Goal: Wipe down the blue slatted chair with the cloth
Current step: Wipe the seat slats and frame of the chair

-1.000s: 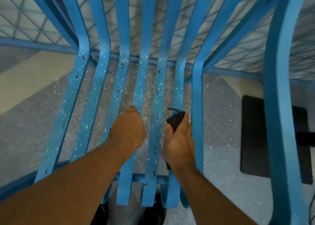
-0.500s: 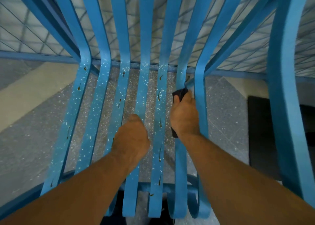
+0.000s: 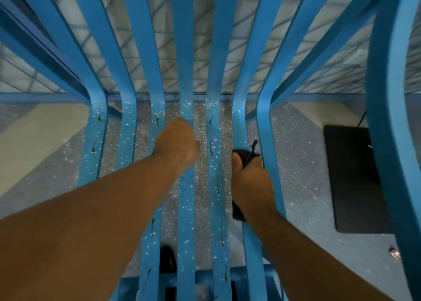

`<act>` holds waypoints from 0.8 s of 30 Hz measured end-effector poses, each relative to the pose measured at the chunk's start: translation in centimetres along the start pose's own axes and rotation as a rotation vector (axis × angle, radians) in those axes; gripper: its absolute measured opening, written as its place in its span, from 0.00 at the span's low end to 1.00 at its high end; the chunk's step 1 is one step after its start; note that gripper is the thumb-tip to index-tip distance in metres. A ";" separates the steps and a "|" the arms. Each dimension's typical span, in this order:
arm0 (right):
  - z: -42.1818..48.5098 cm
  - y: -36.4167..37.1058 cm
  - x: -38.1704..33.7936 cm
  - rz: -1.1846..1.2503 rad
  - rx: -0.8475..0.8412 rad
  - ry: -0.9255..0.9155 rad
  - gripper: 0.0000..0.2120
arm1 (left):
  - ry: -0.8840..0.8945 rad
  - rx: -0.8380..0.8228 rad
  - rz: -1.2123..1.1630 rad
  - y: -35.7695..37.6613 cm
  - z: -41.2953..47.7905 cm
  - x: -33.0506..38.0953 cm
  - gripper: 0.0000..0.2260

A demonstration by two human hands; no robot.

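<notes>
Slats on the blue slatted chair [image 3: 185,50] run from the seat up into the back, and the chair fills most of the view, right under the person. Many slats have little white specks [image 3: 127,139] and thin brown marks [image 3: 211,148] on them, so I think the wiping is only partly done. The cloth [image 3: 245,156] is dark and sits bunched on a slat at the right side of the seat. The right hand [image 3: 250,182] is curled tight round the cloth, with a bit of cloth poking out in front and a bit behind the wrist. The left hand [image 3: 176,144] is closed like a fist on the middle slat [image 3: 186,209], near the right hand and a little further forward. Its fingers are hidden, but it looks like it grips the slat to keep the chair steady. Both arms reach out long and nearly straight. Next, I think the right hand has to rub the cloth along its slat, then go to the dirty slats on the left and press hard on the brown marks. Under the chair is a grey speckled floor [image 3: 303,164], with a black mat [image 3: 350,175] off to the right.
</notes>
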State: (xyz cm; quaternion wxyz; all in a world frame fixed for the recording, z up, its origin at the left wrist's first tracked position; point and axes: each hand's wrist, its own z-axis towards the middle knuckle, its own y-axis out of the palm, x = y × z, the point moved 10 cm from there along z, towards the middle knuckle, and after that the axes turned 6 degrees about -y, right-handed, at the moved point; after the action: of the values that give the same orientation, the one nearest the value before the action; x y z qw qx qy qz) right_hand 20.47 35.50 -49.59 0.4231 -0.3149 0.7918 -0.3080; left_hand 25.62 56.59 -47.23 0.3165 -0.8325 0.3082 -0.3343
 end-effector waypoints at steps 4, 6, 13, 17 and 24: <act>5.1 -0.7 -3.4 0.024 0.075 -0.024 0.20 | -0.028 0.081 -0.019 0.0 0.2 -0.4 0.18; 7.2 -0.9 -5.0 0.063 0.128 -0.067 0.20 | -0.031 0.081 -0.024 0.0 0.4 -0.5 0.17; 4.0 -0.4 -5.4 -0.053 0.070 -0.300 0.30 | -0.032 0.021 -0.081 -0.1 0.3 -0.4 0.26; 4.3 -0.5 -3.8 0.003 0.041 -0.161 0.23 | -0.029 0.021 -0.094 -0.2 0.3 -0.3 0.25; 10.1 -1.0 -7.2 0.093 0.119 -0.162 0.14 | 0.011 0.027 -0.092 -0.3 0.2 -0.3 0.24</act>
State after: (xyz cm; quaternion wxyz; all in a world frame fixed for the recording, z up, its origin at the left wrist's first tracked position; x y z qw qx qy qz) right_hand 32.62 38.14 -49.92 0.5176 -0.2759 0.7490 -0.3081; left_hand 25.68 57.02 -47.19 0.3104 -0.8395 0.2670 -0.3573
